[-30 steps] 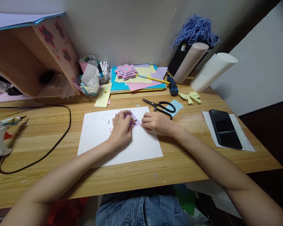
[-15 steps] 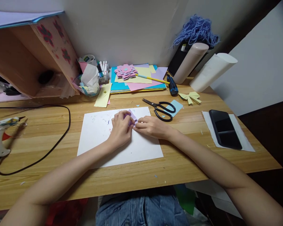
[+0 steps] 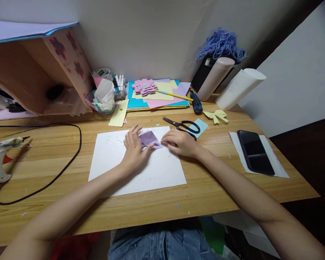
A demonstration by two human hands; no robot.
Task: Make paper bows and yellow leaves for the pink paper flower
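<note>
A folded piece of purple paper (image 3: 148, 138) lies on a white sheet (image 3: 124, 177), its creased faces partly raised. My left hand (image 3: 134, 146) holds it from the left, fingers spread along the far side and the thumb pressed on its front edge. At the paper's right corner, the fingers of my right hand (image 3: 180, 143) are closed together; their tips meet the corner, and the exact grip is partly hidden. Black-handled scissors (image 3: 182, 126) lie just beyond my right hand, overlapping a light blue paper piece (image 3: 202, 127).
Colored papers (image 3: 162, 103) bear a pink paper flower (image 3: 144, 87) and a yellow pencil (image 3: 174, 95). Nearby are a blue-black stapler (image 3: 196, 103), a yellow paper bow (image 3: 216, 116) and a phone (image 3: 256, 151). At left, a glue gun (image 3: 1, 159) trails a black cord (image 3: 77, 155).
My left hand has opened out and shifted slightly left, showing more of the purple paper. My right hand has slid right, toward the paper's corner. The view has tilted slightly.
</note>
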